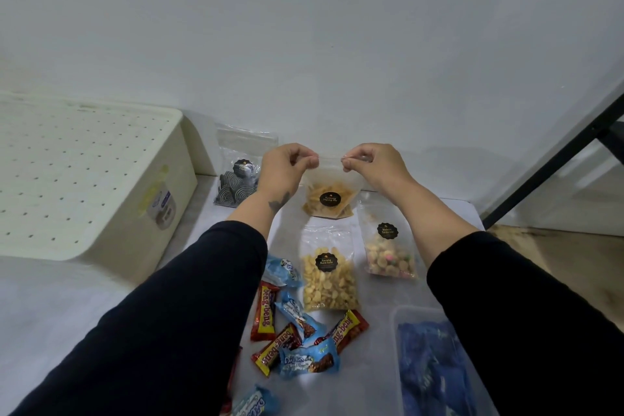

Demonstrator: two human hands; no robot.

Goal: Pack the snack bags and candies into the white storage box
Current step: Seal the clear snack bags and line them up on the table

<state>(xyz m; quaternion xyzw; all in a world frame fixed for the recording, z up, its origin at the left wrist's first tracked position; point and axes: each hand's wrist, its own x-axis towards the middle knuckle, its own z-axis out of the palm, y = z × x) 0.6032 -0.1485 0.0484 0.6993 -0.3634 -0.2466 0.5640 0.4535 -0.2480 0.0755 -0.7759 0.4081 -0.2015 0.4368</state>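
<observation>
My left hand [287, 167] and my right hand [371, 162] pinch the top corners of a clear bag of yellow chips [329, 197], holding it upright above the white table. Below it lie a bag of pale nuts [329, 277] and a bag of small biscuits [388, 253]. A bag of grey spiral sweets [236, 187] leans against the wall behind my left hand. Several red and blue wrapped candy bars [297, 338] are scattered near the front. The white storage box [162, 179] stands at the left with its perforated lid [67, 172] on.
A clear plastic container [400, 341] holding blue packets sits at the front right, partly hidden by my right sleeve. A black metal frame leg [553, 162] slants across the right side. The wall runs close behind the table.
</observation>
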